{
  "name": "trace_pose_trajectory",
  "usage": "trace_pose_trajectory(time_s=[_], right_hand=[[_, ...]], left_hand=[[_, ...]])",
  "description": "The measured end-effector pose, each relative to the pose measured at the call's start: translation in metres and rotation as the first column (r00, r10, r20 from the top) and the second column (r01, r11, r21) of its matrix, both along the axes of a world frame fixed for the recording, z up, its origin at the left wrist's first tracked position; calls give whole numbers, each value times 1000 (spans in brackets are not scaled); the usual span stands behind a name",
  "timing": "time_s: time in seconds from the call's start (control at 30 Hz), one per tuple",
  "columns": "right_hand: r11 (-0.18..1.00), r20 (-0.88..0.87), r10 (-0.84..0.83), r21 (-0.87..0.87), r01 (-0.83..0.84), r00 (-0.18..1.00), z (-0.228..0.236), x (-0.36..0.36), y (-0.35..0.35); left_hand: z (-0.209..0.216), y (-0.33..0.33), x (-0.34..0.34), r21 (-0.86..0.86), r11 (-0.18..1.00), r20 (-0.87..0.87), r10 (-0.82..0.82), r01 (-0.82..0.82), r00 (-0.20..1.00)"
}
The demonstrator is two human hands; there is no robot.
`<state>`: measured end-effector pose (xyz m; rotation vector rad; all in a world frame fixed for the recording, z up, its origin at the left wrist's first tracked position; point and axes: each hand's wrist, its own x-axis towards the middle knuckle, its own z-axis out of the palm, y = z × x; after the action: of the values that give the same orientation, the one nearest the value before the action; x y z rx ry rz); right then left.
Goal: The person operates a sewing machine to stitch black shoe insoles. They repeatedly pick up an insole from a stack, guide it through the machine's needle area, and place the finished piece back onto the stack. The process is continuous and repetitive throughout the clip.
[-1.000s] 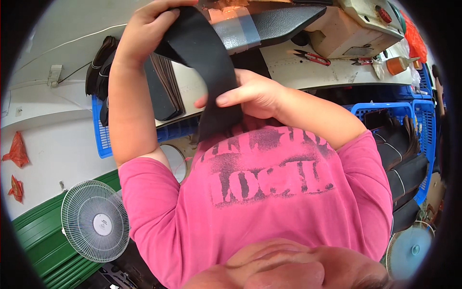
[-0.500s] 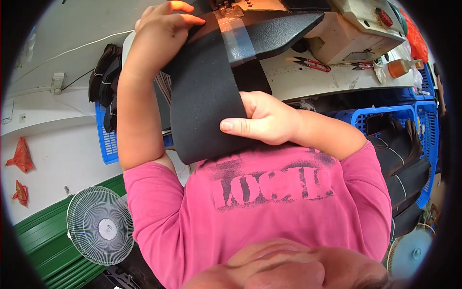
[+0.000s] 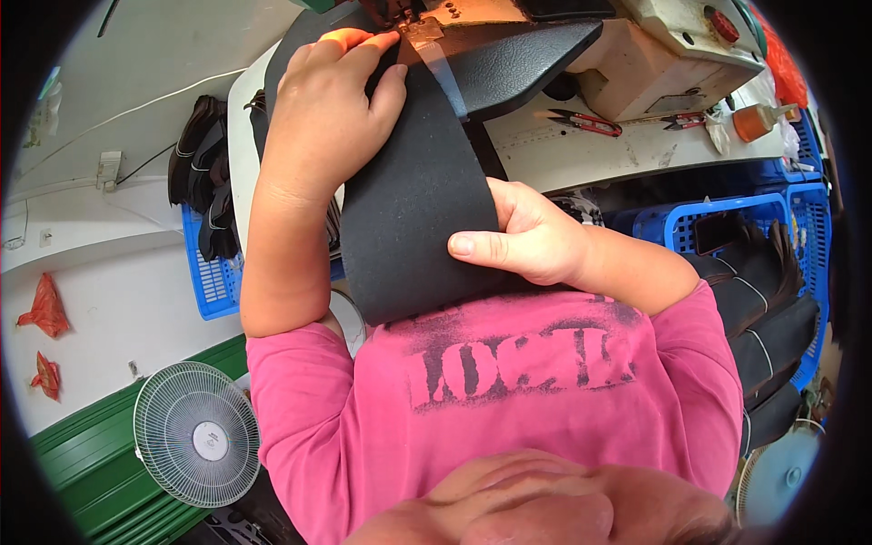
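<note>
A wide strip of black sheet material (image 3: 413, 227) curves down from the machine's lit working point (image 3: 404, 16) toward my chest. My left hand (image 3: 336, 118) lies on its upper part with fingers stretched, their tips close to the metal parts there. Lower down, my right hand (image 3: 536, 238) grips the strip's right edge, thumb on top and the other fingers hidden beneath. Right of the strip is a black angular plate (image 3: 527, 68), with a clear strip (image 3: 445, 77) running along its left side. The metal parts at the top are partly cut off.
Red-handled thread snips (image 3: 586, 123) lie on the white table (image 3: 563, 159) by the pale machine housing (image 3: 654, 68). An orange bottle (image 3: 756, 123) stands farther right. Blue crates (image 3: 672, 222) with bundled black pieces (image 3: 767, 341) are at right. A fan (image 3: 195, 436) stands at lower left.
My left hand has come down flatter onto the strip, its thumb now showing on the surface. The strip's lower part and my right hand have shifted slightly right.
</note>
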<state>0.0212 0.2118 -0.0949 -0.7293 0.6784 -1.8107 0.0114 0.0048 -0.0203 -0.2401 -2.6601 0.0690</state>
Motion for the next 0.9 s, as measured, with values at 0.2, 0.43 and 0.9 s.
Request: trace_pose_trajectory(time_s=[0.2,0.43,0.9], right_hand=[[1000,-44,0,-24,-1,999,-3,-1,3],[999,-141,17,-42,-23,990,-13,-6,6],[990,-120,-127,-69,119,985,-20,-11,20]], left_hand=[[-4,-3,-6,-8,999,-24,-35,34,999],[-2,4,-8,-35,999,-37,7,-8,999],[0,4,-8,0,994,84,110,-110,990]])
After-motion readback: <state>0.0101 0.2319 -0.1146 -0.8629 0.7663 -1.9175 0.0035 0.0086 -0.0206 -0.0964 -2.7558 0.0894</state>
